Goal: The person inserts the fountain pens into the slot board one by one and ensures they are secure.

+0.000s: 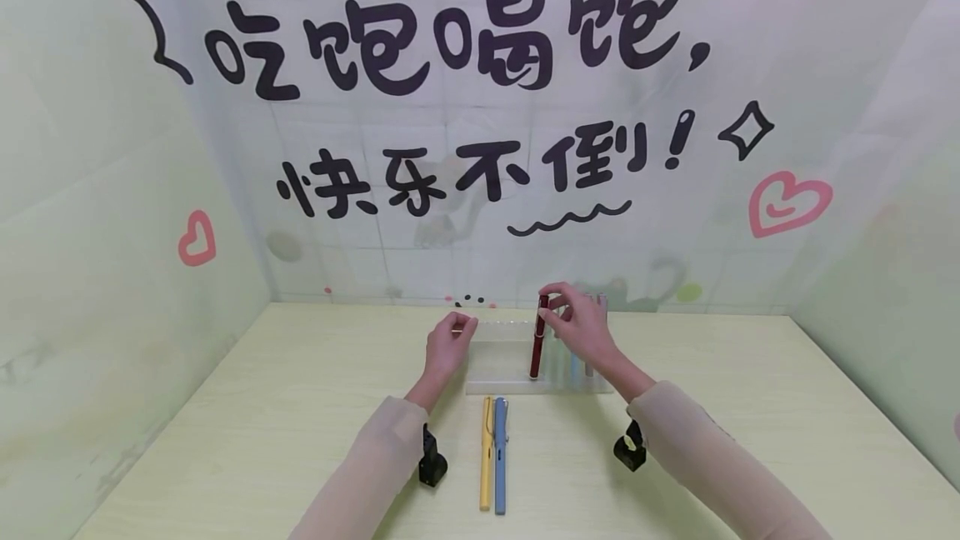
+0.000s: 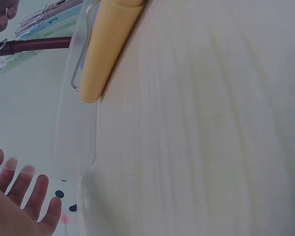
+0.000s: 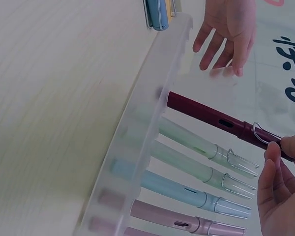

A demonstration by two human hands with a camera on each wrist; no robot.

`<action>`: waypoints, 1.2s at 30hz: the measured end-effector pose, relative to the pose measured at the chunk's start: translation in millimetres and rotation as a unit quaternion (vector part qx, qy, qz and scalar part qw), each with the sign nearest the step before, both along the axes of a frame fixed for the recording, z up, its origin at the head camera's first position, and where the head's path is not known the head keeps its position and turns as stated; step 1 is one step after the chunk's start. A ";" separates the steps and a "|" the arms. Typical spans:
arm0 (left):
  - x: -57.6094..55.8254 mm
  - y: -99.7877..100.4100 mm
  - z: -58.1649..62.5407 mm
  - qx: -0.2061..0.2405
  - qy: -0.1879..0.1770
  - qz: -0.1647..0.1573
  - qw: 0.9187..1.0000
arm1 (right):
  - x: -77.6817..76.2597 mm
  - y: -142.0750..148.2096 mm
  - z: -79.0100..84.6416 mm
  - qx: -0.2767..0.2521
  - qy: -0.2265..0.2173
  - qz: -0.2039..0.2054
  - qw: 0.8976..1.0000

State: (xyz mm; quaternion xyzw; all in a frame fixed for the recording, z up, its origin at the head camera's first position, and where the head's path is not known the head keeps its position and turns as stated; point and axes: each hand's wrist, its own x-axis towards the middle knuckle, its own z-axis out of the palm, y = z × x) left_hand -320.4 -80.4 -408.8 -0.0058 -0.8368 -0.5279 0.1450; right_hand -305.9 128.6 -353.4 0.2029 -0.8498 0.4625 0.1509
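Note:
A dark red fountain pen (image 1: 537,348) stands nearly upright, its lower end at the base of a clear pen stand (image 1: 498,387). My right hand (image 1: 582,325) pinches it near the cap end, beside the metal clip. At the stand's upper left corner, my left hand (image 1: 448,342) holds the edge between thumb and fingers; some fingertips show through the clear panel in the left wrist view. Right of the red pen, pale green pens (image 3: 187,162), a light blue pen (image 3: 174,188) and a mauve pen (image 3: 162,216) lean in the stand's slots.
In front of the stand, a yellow pen (image 1: 486,461) and a blue pen (image 1: 500,461) lie side by side on the pale wooden table (image 1: 300,407). A printed cloth backdrop (image 1: 360,273) rises behind the table. Black wrist cameras (image 1: 432,465) hang below both sleeves.

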 end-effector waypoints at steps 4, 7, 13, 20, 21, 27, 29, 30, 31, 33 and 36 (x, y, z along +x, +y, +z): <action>-0.1 0.0 -0.1 -0.001 -0.001 0.001 1.000 | -1.6 -0.3 1.1 -0.011 -0.018 0.021 1.000; 0.0 0.1 0.1 -0.001 -0.003 0.001 1.000 | -2.3 -0.5 2.0 -0.009 -0.029 0.029 0.999; 0.7 0.2 -0.2 0.000 -0.002 0.000 1.000 | -5.0 -0.1 1.4 0.001 -0.037 0.034 0.999; 1.1 0.1 0.8 0.000 -0.003 0.000 1.000 | -7.3 -0.9 -0.7 0.005 -0.053 0.030 0.998; 1.2 0.1 1.0 0.000 -0.004 0.000 1.000 | -7.6 -1.3 -1.1 0.005 -0.056 0.029 0.998; 1.1 0.4 2.0 -0.002 -0.005 0.001 1.000 | -10.5 -2.8 -3.6 0.054 -0.029 0.012 0.998; 0.9 0.4 1.9 -0.002 -0.004 0.001 1.000 | -11.8 -2.6 -4.6 0.083 -0.005 0.007 0.996; 0.8 0.4 1.9 -0.002 -0.003 0.001 1.000 | -12.4 -2.5 -5.1 0.099 0.007 0.004 0.995; 0.9 0.4 1.8 -0.003 -0.002 0.001 1.000 | -12.9 -2.3 -5.6 0.113 0.018 0.002 0.993; 1.1 0.4 1.5 -0.002 -0.002 0.000 1.000 | -13.6 -1.6 -6.6 0.132 0.033 0.004 0.991; 1.4 0.5 1.4 -0.002 -0.004 0.000 1.000 | -13.3 -0.2 -8.0 0.147 0.037 0.009 0.988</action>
